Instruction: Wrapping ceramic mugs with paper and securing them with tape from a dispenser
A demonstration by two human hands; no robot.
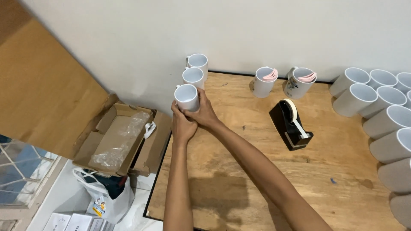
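Head view shows my left hand (182, 124) and right hand (205, 113) both wrapped in a closed grip on a white mug (187, 97), standing at the wooden surface's (239, 171) left edge, nearest in a row with two other mugs (193, 77) by the wall.

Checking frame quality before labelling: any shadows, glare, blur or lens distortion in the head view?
Head view: soft, even light; the arms cast a dim shadow on the wooden table. No strong glare on the white mug held by the left hand and right hand. Focus is sharp, no motion blur. Wide-angle tilt: the mugs at the right edge lean outward.
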